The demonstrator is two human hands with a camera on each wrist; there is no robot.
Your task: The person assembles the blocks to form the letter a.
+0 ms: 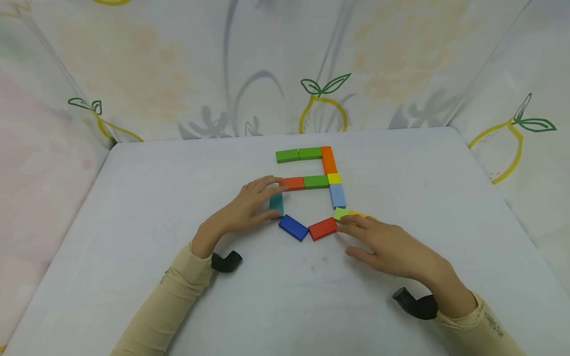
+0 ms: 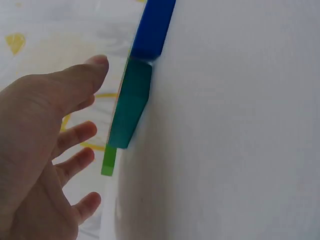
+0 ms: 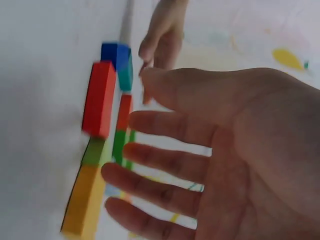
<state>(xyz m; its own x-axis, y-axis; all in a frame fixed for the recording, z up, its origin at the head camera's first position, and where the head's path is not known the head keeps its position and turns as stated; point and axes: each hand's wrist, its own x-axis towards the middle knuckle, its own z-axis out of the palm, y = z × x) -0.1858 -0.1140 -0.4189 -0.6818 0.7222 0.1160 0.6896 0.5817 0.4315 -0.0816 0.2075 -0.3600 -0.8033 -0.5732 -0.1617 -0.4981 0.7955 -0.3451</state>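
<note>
Flat coloured blocks lie end to end on the white table. My left hand (image 1: 247,205), fingers spread, hovers by the teal block (image 1: 276,205), its fingertips overlapping the orange-red block (image 1: 293,184) in the head view. In the left wrist view the teal block (image 2: 131,102) stands apart from the thumb, with nothing in the grasp. Loosely extended, the fingers of my right hand (image 1: 394,247) are over the light green block (image 1: 341,213) and partly hide the yellow-orange block (image 1: 356,213). A red block (image 1: 323,229) and a dark blue block (image 1: 293,228) lie between the hands.
Farther back are a green block (image 1: 315,182), a yellow block (image 1: 334,178), a light blue block (image 1: 337,196), an orange block (image 1: 328,159) and two green blocks in the back row (image 1: 310,153). A patterned cloth (image 1: 178,74) surrounds the table. Black wrist mounts (image 1: 227,262) stick out below both hands.
</note>
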